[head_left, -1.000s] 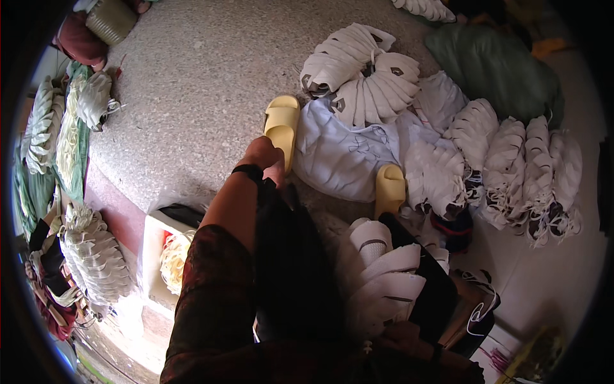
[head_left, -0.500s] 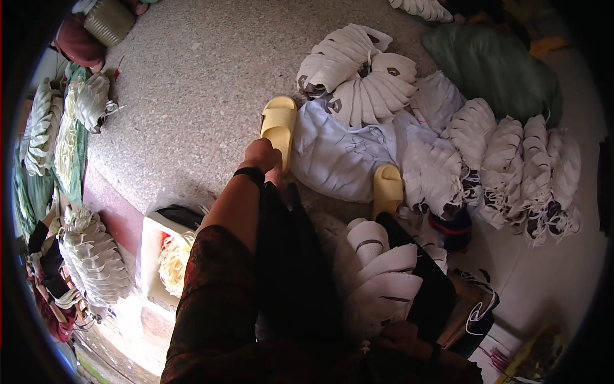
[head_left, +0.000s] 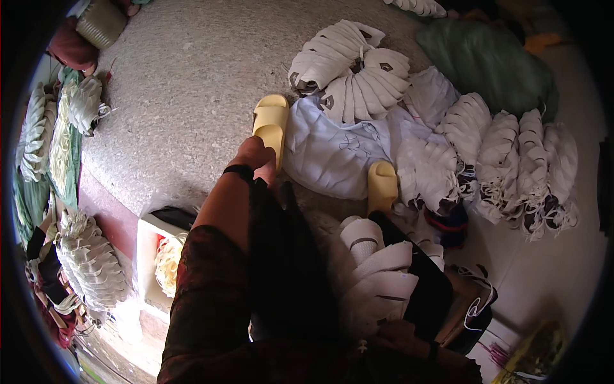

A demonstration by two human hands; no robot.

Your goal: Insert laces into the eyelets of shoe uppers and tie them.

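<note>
My left hand [head_left: 251,152] reaches down beside my foot, at the heel of a yellow slipper [head_left: 271,121]. Its fingers bend away out of sight, so whether they grip anything is hidden. Low in the shade, my right hand [head_left: 398,334] is beside a stack of white shoe uppers [head_left: 377,269] lying against my lap. Its fingers are too dark to make out. A second yellow slipper [head_left: 382,184] shows farther right. Between the slippers and beyond lies a white cloth sack [head_left: 336,157].
Curved stacks of white uppers [head_left: 368,89] rest on the sack, with more bundles [head_left: 499,150] at right. Behind them is a dark green sack [head_left: 489,67]. At left stand a white box [head_left: 147,256] holding pale cords and another bundle [head_left: 93,262]. A person's arm [head_left: 70,48] shows far left.
The whole view has shifted slightly, so things appear a little farther left. Both hands keep nearly the same places relative to the slippers and the stack.
</note>
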